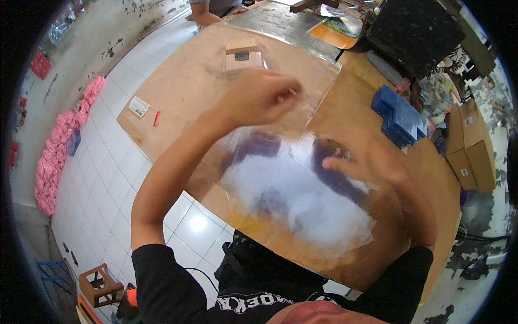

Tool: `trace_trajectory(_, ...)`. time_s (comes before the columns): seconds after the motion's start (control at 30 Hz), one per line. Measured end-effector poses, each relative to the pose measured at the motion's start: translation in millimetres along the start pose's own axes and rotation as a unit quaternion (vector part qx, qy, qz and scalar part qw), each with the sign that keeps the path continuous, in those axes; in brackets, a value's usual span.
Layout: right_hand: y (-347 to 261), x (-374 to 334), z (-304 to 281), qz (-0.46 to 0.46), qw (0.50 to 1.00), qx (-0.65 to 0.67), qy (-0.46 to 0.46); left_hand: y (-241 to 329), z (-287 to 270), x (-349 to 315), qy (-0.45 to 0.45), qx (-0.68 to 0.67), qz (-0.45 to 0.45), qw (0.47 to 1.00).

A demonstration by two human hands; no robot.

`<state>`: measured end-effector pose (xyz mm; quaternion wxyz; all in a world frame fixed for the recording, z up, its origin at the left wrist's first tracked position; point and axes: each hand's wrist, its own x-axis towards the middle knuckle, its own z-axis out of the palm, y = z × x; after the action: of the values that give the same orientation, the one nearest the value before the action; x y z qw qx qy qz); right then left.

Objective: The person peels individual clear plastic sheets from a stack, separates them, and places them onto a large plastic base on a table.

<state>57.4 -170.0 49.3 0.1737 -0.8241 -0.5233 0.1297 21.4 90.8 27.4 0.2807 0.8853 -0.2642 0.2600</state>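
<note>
A white and dark purple item, apparently cloth in clear, shiny plastic (288,189), lies flat on the brown-covered table in front of me. My left hand (270,97) is raised over its far edge, blurred, with the fingers curled in. Whether something thin is pinched there I cannot make out. Over the item's right side is my right hand (364,156), also smeared by motion. Its thumb stretches out to the left, apart from the fingers, and nothing shows in its grasp.
Beyond my left hand sits a small tan and grey box (244,60). A red pen (156,119) and a white label card (139,107) lie at left. Blue packets (396,116) are stacked at right, near cardboard boxes (470,143). Another person's arm (206,15) shows at the far end.
</note>
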Motion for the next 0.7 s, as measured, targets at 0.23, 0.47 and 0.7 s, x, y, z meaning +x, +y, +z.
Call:
trace_trajectory(0.23, 0.8, -23.4, 5.6, 0.042, 0.998, -0.054, -0.018, 30.1, 52.3, 16.5, -0.248, -0.103, 0.040, 0.962)
trace_trajectory(0.47, 42.7, -22.9, 9.8, 0.022, 0.995, 0.096, 0.011, 28.2, 63.9, 8.2, -0.225, -0.121, 0.037, 0.966)
trace_trajectory(0.7, 56.4, -17.4, 13.9, 0.050, 0.992, 0.117, -0.007, 26.3, 68.1, 6.0, -0.251, -0.136, 0.023, 0.958)
